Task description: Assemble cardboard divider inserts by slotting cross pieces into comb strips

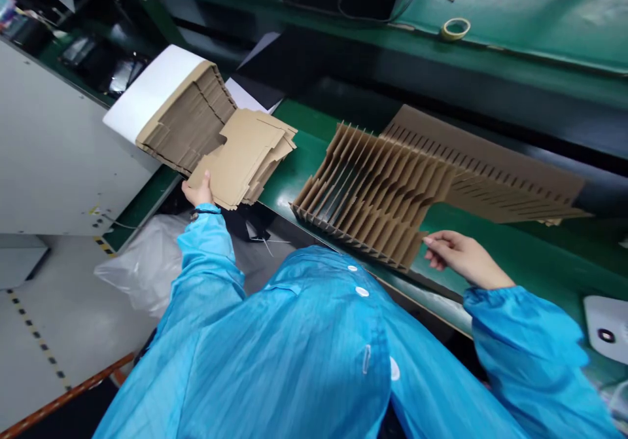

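The brown cardboard divider grid (377, 197) lies on the glossy green bench surface (304, 158) between the two hands, its row of upright slats stretching left to right while each slat runs near to far. The right hand (458, 256) is nearer to it, at its near right end, with thumb and fingertips seemingly pinching the corner of the last slat. The left hand (199, 193) is well apart on the left, thumb on top, grasping the near left corner of a loose stack of flat tan cardboard pieces (250, 151); the grid lies to the right of that grip. These pieces are smooth and matte, with notched, uneven edges, and they fan slightly on the right. Just beyond them on the left, a white-sided block of packed brown cardboard (164, 92) shows ragged, layered edges. Beyond the grid on the right, long brown cardboard sheets with comb-like slots (490, 167) slant from far left to near right.
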`<control>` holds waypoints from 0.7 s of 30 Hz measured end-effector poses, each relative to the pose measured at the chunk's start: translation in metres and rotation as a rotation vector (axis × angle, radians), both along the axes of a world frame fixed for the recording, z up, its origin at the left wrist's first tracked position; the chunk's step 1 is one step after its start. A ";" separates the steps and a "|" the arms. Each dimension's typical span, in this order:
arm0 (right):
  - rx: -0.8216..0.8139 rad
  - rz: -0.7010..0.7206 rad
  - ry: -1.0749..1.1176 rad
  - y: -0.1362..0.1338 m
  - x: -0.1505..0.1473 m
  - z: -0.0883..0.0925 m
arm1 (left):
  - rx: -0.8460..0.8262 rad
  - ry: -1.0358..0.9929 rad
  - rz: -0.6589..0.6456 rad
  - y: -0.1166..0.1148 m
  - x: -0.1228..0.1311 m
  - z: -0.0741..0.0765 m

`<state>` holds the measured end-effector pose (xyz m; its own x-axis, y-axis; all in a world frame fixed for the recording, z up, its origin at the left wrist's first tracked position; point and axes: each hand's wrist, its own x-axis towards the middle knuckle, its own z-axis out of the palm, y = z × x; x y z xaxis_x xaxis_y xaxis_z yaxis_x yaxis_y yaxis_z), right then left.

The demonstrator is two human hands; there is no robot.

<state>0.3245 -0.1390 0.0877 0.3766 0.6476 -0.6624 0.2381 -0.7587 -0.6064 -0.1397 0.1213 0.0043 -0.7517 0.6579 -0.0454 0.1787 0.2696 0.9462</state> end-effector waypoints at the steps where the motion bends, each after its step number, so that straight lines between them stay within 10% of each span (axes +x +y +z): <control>1: 0.005 0.002 -0.019 -0.001 0.001 0.002 | 0.000 -0.007 0.020 0.001 -0.001 0.002; 9: 0.089 -0.187 -0.194 -0.017 0.006 0.019 | 0.290 0.112 0.040 -0.029 0.017 0.052; 14: 0.540 -0.174 0.009 0.004 -0.034 0.042 | 0.864 0.497 -0.452 -0.119 0.111 0.098; 18: 0.741 -0.141 0.239 0.034 -0.064 0.053 | 1.157 0.621 -1.326 -0.169 0.176 0.114; 21: 0.723 -0.251 0.145 0.043 -0.063 0.048 | 1.287 0.672 -1.617 -0.183 0.207 0.113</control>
